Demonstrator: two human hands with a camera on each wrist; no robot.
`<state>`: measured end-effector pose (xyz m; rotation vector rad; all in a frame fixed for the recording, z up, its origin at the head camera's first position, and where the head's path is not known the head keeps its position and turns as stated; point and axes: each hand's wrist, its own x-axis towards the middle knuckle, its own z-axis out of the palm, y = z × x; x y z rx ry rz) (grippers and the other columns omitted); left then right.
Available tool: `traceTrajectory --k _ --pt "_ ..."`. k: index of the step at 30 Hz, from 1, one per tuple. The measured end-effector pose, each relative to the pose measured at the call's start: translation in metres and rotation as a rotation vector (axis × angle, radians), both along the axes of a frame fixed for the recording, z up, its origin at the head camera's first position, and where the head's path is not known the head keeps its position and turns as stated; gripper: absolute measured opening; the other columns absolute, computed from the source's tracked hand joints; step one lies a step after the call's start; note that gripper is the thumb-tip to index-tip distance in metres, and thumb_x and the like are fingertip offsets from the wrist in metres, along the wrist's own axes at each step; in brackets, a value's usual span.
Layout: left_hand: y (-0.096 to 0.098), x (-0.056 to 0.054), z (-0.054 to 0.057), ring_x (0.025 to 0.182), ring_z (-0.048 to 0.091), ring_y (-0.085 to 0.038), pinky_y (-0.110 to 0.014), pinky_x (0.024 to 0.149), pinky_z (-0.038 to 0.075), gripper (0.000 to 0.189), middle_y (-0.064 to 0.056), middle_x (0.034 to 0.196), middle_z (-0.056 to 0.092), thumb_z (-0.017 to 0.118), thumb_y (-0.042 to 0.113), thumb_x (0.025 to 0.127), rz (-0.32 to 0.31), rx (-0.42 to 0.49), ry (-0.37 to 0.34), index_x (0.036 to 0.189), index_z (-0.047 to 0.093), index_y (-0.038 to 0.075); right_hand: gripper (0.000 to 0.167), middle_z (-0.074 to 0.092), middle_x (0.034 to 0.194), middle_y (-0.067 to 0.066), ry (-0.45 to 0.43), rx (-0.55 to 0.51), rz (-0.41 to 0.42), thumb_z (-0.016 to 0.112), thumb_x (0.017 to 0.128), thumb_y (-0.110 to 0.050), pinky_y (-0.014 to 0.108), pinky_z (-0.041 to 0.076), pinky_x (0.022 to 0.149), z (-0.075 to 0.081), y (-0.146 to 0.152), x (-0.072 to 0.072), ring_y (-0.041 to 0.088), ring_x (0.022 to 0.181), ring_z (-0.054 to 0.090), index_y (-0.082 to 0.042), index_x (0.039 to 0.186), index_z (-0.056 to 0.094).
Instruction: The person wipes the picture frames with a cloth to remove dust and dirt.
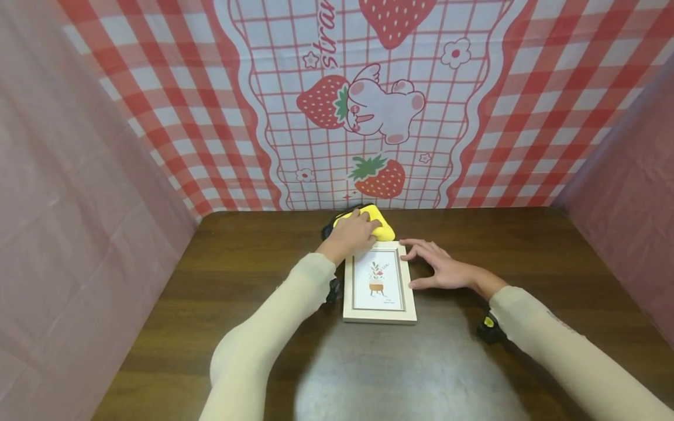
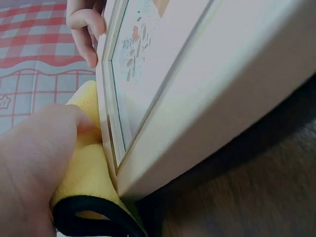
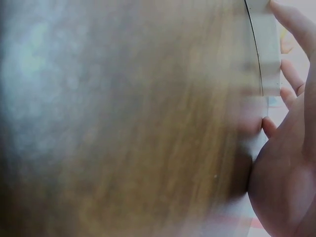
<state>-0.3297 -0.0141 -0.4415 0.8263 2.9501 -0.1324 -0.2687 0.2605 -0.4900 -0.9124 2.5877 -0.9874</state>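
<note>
A cream picture frame (image 1: 379, 316) lies face up on the table; its print of a potted plant (image 1: 376, 280) shows behind the pane. My left hand (image 1: 351, 235) grips a folded yellow cloth (image 1: 384, 229) with black edging at the frame's far end. In the left wrist view, the thumb presses the cloth (image 2: 86, 173) close against the frame's border (image 2: 163, 143). My right hand (image 1: 444, 269) rests along the frame's right side, fingers spread, thumb and fingertips at the edge. The right wrist view shows those fingertips along the frame's pale side (image 3: 269, 54).
The dark wooden table (image 1: 253, 257) meets a checked strawberry-print cloth (image 1: 363, 146) at its far edge. Pink curtains hang at the left (image 1: 105, 204) and right (image 1: 626, 193). Each wrist carries a small black device, the right one (image 1: 491, 330) close over the tabletop.
</note>
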Motion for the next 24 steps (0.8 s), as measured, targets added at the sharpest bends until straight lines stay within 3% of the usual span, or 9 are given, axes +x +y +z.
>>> traceTrajectory --k 8,24 --pt "-0.012 0.006 0.000 0.156 0.054 -0.029 -0.052 0.122 0.056 0.051 -0.005 0.170 0.057 0.050 0.042 0.119 -0.009 0.076 -0.009 0.168 0.054 0.029 0.046 0.037 0.180 0.021 0.006 0.007 0.000 0.091 0.095 -0.033 0.084 0.025 0.123 0.000 0.000 -0.001 0.049 0.159 0.034 -0.023 0.130 0.063" --pt "-0.022 0.009 0.001 0.157 0.056 -0.032 -0.052 0.124 0.055 0.052 -0.007 0.169 0.059 0.051 0.044 0.118 -0.069 0.151 0.011 0.167 0.056 0.027 0.051 0.041 0.179 0.019 0.023 0.000 0.010 0.092 0.094 -0.033 0.083 0.031 0.124 0.005 -0.002 -0.001 0.047 0.159 0.038 -0.022 0.137 0.066"
